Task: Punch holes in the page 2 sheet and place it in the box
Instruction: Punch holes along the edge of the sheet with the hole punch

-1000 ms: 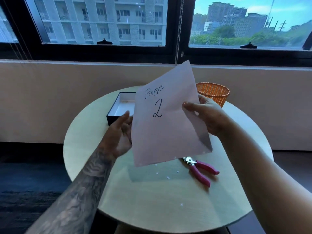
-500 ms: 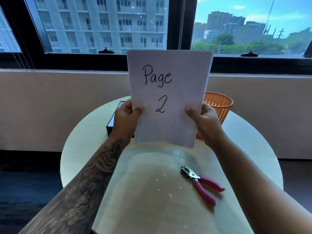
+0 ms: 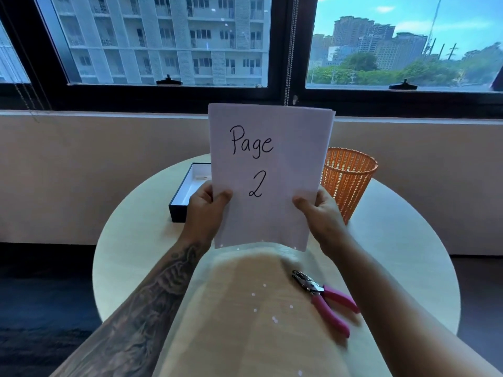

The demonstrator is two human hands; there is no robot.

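A white sheet marked "Page 2" (image 3: 283, 170) stands upright above the round table, facing me. My left hand (image 3: 204, 210) pinches its lower left edge and my right hand (image 3: 319, 213) pinches its lower right edge. Small punched holes show along the sheet's bottom edge. Behind the sheet on the left lies an open black box (image 3: 182, 197) with a white inside, partly hidden by the paper and my left hand. A hole punch with pink handles (image 3: 325, 299) lies on the table at the right, near my right forearm.
An orange mesh basket (image 3: 349, 180) stands at the back right of the round pale table (image 3: 125, 257). Small white paper dots (image 3: 275, 319) are scattered on the tabletop. A low wall and windows lie beyond the table.
The sheet went from tilted, held mainly by my right hand, to upright and facing me. My left hand took hold of its lower left edge. The punch stayed put.
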